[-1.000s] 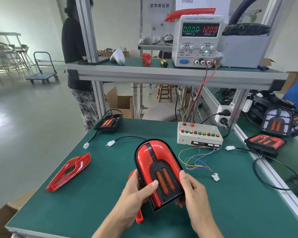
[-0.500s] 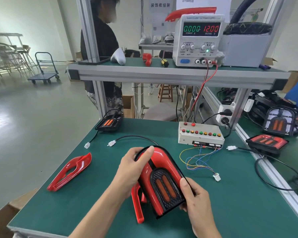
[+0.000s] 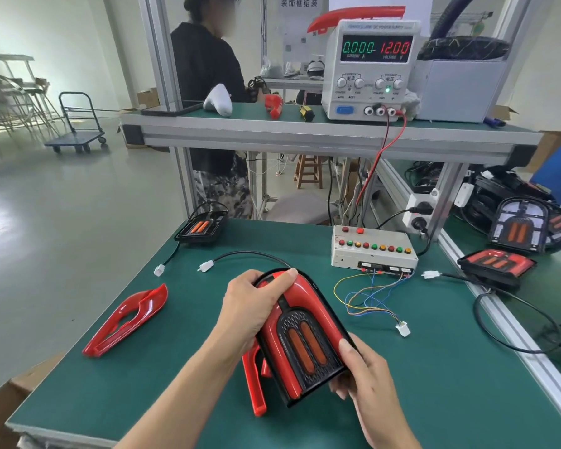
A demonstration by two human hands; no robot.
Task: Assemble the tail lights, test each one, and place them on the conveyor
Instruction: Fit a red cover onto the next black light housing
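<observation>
I hold a red and black tail light (image 3: 305, 335) above the green table (image 3: 143, 400), tilted up toward me. My left hand (image 3: 253, 309) lies over its rounded top with the fingers curled round the upper edge. My right hand (image 3: 363, 371) grips its lower right corner, thumb on the rim. Its black cable runs to a white plug (image 3: 206, 265) lying on the table. Under the light sits a red trim piece (image 3: 253, 387), partly hidden. A second red trim piece (image 3: 127, 319) rests at the left.
A test box (image 3: 374, 251) with coloured buttons and a loose wired connector (image 3: 403, 328) stands behind the light. A black lamp base (image 3: 201, 226) sits at the far left corner. Finished lights (image 3: 496, 264) lie on the conveyor at right. The power supply (image 3: 373, 66) reads 12.00 V. A person stands behind the shelf.
My left hand moved from the light's lower left side up onto its rounded top. The light has tilted and dropped slightly lower. The person behind the shelf has walked to the right.
</observation>
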